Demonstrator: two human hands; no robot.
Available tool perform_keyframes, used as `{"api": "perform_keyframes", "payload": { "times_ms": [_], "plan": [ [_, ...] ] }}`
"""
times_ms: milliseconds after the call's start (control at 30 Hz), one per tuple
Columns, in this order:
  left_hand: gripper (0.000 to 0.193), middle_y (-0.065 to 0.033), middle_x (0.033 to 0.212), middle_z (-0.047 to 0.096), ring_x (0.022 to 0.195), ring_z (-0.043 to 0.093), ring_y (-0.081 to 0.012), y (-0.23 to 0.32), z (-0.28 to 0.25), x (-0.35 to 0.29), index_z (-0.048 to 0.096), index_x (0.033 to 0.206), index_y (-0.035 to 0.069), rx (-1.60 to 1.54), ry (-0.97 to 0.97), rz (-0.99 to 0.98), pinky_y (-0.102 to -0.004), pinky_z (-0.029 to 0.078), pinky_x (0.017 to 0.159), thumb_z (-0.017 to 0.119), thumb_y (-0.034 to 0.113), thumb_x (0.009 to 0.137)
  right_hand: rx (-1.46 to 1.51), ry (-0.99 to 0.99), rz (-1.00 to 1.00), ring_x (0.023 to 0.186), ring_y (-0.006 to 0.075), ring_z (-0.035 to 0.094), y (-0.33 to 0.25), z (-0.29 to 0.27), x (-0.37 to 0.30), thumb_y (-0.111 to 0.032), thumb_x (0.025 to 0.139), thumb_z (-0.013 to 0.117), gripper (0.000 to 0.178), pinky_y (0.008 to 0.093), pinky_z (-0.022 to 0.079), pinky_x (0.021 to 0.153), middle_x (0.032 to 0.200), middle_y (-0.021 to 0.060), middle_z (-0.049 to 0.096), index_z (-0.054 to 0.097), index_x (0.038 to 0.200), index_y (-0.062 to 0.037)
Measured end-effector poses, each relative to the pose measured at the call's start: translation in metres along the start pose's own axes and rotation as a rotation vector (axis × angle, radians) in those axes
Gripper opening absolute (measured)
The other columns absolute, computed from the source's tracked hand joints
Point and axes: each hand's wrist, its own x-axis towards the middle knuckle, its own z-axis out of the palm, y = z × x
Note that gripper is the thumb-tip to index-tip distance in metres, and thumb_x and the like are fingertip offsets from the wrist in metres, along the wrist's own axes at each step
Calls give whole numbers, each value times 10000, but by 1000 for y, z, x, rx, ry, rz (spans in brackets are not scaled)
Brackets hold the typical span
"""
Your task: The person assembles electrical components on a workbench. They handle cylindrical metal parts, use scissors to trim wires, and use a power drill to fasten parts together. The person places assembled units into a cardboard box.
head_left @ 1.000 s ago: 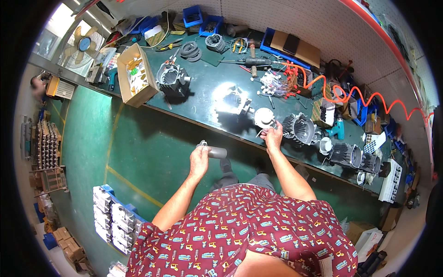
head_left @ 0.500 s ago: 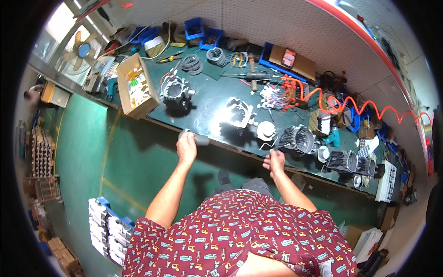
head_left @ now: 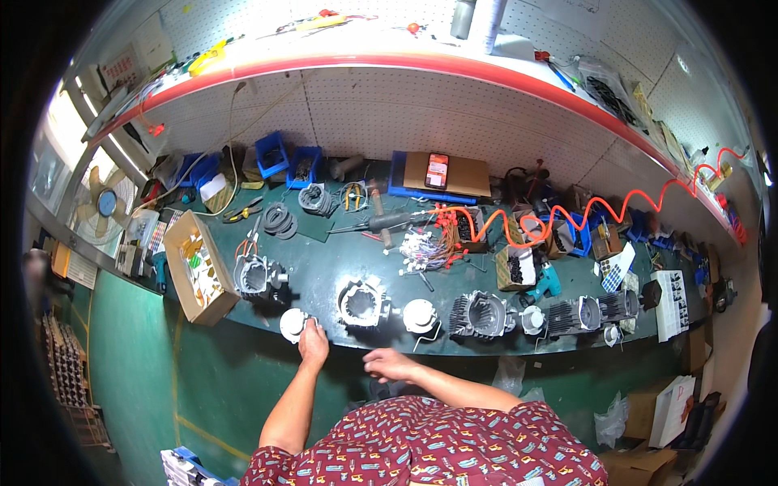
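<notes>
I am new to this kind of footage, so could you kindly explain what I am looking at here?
There is no robot here: a person works with two bare hands. The view comes from the left of two fisheye cameras worn on the head, looking down, so straight edges bend. On the dark green workbench stand grey finned metal housings, an open brown cardboard box of small items and a teal power drill. The left hand holds a round, white-faced part at the near edge. The right hand is in front of the bench; nothing shows clearly in it.
</notes>
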Motion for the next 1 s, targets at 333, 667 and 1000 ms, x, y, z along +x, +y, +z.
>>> {"api": "perform_keyframes", "payload": {
  "times_ms": [333, 667, 1000],
  "plan": [
    [325, -261, 1059, 725, 1037, 696, -431, -7, -32, 7, 659, 1199, -19, -109, -76, -6, -494, 538, 912, 639, 181, 944, -10, -24, -149, 1271, 276, 582, -15, 82, 115, -223, 959, 641, 792, 380, 571, 908, 1536, 219, 472, 240, 1609, -13],
    [451, -191, 1262, 613, 1199, 556, -390, 0, -89, 11, 647, 1256, 36, 126, 37, 370, -474, 472, 998, 743, 122, 824, 269, 445, -147, 1124, 263, 643, -30, 108, 179, -296, 995, 637, 708, 387, 584, 846, 1418, 197, 573, 331, 1552, 14],
    [528, -210, 1295, 610, 1193, 567, -390, -48, -108, 55, 611, 1310, 26, 162, -246, 681, -486, 480, 986, 730, 63, 798, 300, 612, -304, 739, 115, 634, -51, 107, 193, -161, 1003, 594, 189, 274, 520, 643, 841, 18, 683, 687, 1084, -18]
  ]
}}
